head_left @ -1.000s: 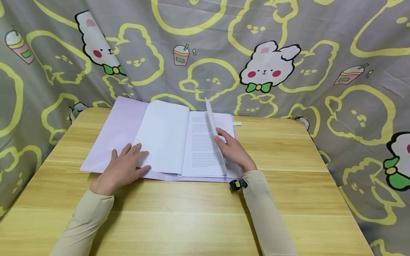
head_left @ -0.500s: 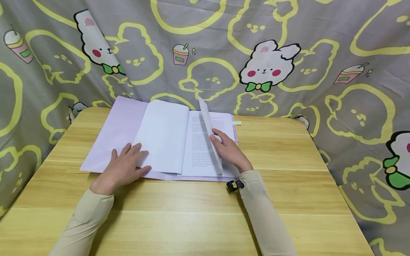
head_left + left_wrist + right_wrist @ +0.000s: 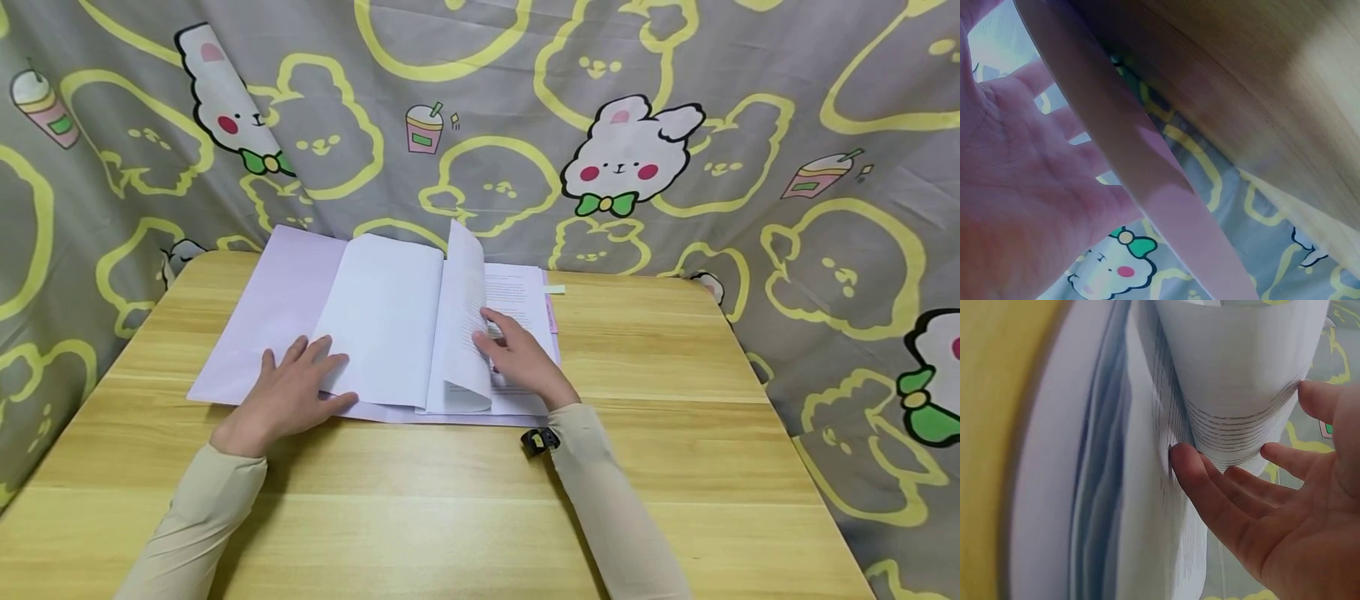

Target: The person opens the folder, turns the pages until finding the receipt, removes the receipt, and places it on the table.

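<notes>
An open document booklet in a lilac cover (image 3: pixel 262 292) lies on the table, with a blank white page (image 3: pixel 386 321) on its left side and printed text on its right. One loose sheet (image 3: pixel 461 317) stands up from the right side, curled leftward. My right hand (image 3: pixel 525 354) touches the printed back of this sheet with extended fingers; in the right wrist view the lowest fingertip (image 3: pixel 1188 459) is close to the pages beneath. My left hand (image 3: pixel 292 392) rests spread across the lower edge of the blank page and cover. The left wrist view shows its palm (image 3: pixel 1029 162) beside the cover's edge (image 3: pixel 1141 169).
The wooden table (image 3: pixel 420 508) reaches up to a grey patterned curtain (image 3: pixel 495 108) behind the booklet. A pale green tab (image 3: pixel 555 289) and a pink tab (image 3: pixel 552 315) stick out at the booklet's right edge. A small black device (image 3: pixel 538 440) sits at my right wrist.
My right hand has moved left, and the raised sheet has swung left with it and curled over, showing more of its face. The left hand has stayed in place.
</notes>
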{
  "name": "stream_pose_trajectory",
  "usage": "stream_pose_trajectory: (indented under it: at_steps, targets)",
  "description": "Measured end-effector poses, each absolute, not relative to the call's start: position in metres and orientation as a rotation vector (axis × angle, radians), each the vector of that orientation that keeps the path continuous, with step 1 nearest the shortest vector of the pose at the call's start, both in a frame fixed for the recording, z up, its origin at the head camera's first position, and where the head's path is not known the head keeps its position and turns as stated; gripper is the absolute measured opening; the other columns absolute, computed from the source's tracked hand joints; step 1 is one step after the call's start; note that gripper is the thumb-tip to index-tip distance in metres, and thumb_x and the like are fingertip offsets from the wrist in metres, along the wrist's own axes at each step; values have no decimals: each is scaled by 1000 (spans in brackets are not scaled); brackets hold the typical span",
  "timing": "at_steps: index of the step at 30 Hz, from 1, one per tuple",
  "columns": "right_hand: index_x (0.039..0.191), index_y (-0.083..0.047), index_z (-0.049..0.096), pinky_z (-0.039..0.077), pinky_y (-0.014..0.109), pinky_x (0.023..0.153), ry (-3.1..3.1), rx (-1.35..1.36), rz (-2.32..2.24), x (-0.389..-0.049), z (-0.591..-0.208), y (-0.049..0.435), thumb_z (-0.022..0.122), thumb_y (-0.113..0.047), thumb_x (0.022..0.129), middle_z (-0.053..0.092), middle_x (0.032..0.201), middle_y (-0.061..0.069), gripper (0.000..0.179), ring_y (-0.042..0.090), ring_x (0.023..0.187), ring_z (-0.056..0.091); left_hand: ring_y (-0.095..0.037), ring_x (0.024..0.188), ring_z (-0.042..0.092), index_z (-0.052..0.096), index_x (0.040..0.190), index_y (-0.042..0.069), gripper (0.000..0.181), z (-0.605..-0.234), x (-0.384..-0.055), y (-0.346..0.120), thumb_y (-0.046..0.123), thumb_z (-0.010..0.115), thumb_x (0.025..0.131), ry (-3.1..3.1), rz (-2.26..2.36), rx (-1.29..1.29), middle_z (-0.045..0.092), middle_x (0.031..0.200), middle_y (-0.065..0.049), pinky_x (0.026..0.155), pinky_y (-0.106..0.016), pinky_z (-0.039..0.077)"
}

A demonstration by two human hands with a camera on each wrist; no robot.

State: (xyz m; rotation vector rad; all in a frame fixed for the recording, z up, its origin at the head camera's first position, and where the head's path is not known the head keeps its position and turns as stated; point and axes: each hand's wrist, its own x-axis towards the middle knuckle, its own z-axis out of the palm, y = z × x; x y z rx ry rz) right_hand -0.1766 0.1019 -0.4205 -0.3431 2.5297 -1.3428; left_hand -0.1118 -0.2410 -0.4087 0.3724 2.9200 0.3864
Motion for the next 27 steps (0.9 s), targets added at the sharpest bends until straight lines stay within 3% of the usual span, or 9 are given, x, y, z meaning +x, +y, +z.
stream_pose_trajectory:
  at_steps: [6, 21, 27]
  targets:
    - [160, -20, 35, 50, 47, 106, 2567, -404, -1274, -174, -423, 95, 54, -42, 106, 38, 162, 11, 62, 32, 129, 60, -59, 147, 19, 56, 145, 6, 73, -410, -112, -242, 53, 70, 91, 2924, 381, 375, 34, 160, -28, 106, -86, 8]
    - [158, -17, 39, 46, 43, 111, 2661, -543, -1130, -165, -428, 80, 56, -41, 104, 39, 161, 10, 62, 27, 131, 56, -58, 147, 20, 56, 144, 5, 73, -411, -113, -241, 53, 71, 91, 2935, 372, 365, 35, 159, -28, 106, -86, 8]
    - [157, -17, 43, 42, 46, 115, 2692, -593, -1054, -164, -429, 76, 56, -41, 104, 38, 161, 12, 59, 30, 140, 50, -58, 146, 21, 45, 152, 4, 84, -410, -113, -240, 54, 72, 90, 2935, 368, 362, 35, 159, -28, 106, -86, 9]
